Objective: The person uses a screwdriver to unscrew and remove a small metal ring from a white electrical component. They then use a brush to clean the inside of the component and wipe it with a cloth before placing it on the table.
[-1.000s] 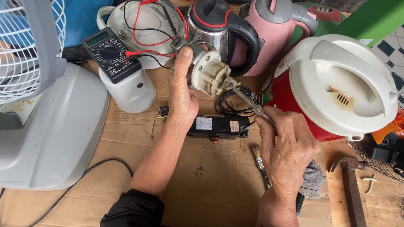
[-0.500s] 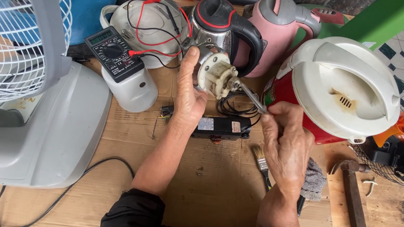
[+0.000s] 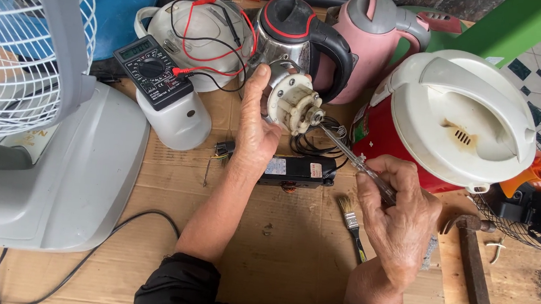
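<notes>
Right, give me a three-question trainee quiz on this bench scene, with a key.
1. True or false: the left hand steadies the steel kettle, tipped so that its base faces the camera.
2. What does the right hand hold? A) the brush B) a screwdriver C) the hammer
3. Fill in: the multimeter lies on top of a white ____.

Key
1. True.
2. B; its tip meets the fitting at the middle of the kettle's base, while the brush lies on the cardboard beside the hand.
3. Kettle; it lies on its side under the meter.
</notes>
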